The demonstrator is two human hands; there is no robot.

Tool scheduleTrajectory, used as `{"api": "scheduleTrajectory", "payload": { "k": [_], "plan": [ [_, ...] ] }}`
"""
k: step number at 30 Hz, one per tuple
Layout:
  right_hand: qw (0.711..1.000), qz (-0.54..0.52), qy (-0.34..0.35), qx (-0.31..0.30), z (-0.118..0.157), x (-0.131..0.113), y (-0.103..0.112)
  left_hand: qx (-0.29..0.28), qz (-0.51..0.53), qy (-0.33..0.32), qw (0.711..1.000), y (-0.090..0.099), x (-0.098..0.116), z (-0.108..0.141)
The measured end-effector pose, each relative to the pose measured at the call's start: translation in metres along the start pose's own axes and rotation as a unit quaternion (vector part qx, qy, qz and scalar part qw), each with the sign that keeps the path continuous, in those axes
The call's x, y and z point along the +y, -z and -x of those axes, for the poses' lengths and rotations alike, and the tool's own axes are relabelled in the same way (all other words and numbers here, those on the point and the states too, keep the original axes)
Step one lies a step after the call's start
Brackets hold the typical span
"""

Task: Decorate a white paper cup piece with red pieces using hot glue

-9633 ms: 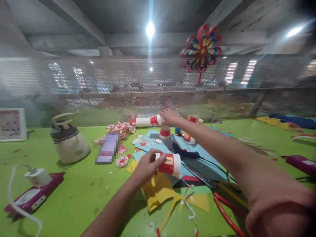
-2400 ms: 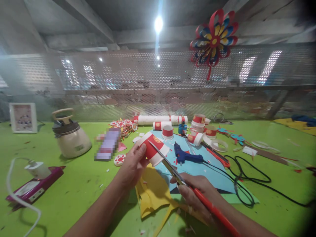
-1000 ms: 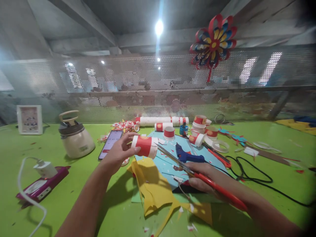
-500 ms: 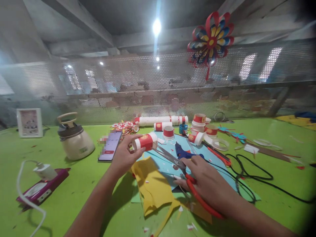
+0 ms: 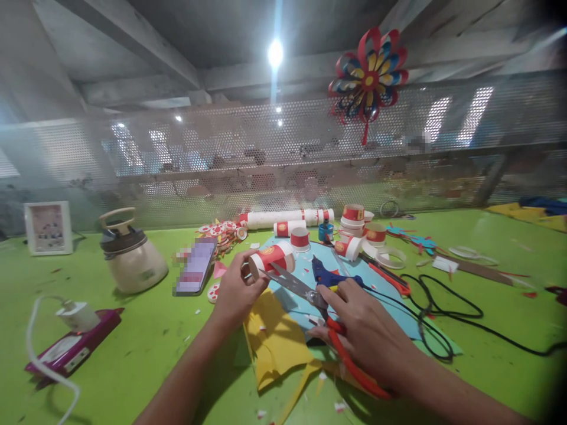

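Note:
A red-and-white paper cup (image 5: pixel 275 255) lies sideways in my left hand (image 5: pixel 241 286), held between fingers and thumb by its left end. My right hand (image 5: pixel 361 321) grips red-handled scissors (image 5: pixel 348 360). Their blades are parted and reach the cup's lower edge; whether they bite into the paper I cannot tell. Below the cup lies creased yellow paper (image 5: pixel 274 348) on top of light blue paper (image 5: pixel 287 304). Just beyond my right hand is a blue glue gun (image 5: pixel 330 274). A white-tipped thing under my right fingers is mostly hidden.
More paper cups (image 5: pixel 300 239) and a long white tube (image 5: pixel 274 219) lie at the back. A utility knife (image 5: pixel 390 277) and black cable (image 5: pixel 429 313) are at right. To the left are a phone (image 5: pixel 195 265), a beige flask (image 5: pixel 133 260) and a purple power strip (image 5: pixel 77 348).
The cup and my left hand have shifted slightly right and nearer. The scissor blades are spread wider at the cup's edge. The whole view has moved a little.

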State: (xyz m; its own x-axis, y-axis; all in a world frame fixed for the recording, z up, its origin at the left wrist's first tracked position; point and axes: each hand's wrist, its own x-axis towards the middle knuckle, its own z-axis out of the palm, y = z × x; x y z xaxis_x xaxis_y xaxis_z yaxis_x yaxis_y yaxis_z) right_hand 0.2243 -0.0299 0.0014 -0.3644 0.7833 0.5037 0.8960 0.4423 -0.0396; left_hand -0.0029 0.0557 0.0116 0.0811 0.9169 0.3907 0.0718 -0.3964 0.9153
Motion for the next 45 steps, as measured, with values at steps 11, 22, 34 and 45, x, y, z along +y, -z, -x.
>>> {"api": "scheduleTrajectory", "payload": {
  "k": [11, 22, 34, 45],
  "plan": [
    [0.999, 0.005, 0.013, 0.029, 0.001, 0.002, -0.004, 0.045, -0.005, -0.069, 0.997, -0.009, -0.003, 0.007],
    [0.997, -0.023, -0.035, -0.061, 0.003, 0.0, 0.006, 0.083, -0.086, -0.141, 0.983, -0.014, -0.009, 0.013],
    [0.991, -0.088, -0.057, -0.08, 0.0, 0.004, 0.008, 0.013, 0.074, -0.062, 0.995, -0.01, 0.013, 0.014],
    [0.983, -0.172, -0.042, -0.049, -0.003, 0.005, 0.007, -0.002, 0.099, -0.088, 0.991, -0.013, 0.012, 0.015]
  ]
}}
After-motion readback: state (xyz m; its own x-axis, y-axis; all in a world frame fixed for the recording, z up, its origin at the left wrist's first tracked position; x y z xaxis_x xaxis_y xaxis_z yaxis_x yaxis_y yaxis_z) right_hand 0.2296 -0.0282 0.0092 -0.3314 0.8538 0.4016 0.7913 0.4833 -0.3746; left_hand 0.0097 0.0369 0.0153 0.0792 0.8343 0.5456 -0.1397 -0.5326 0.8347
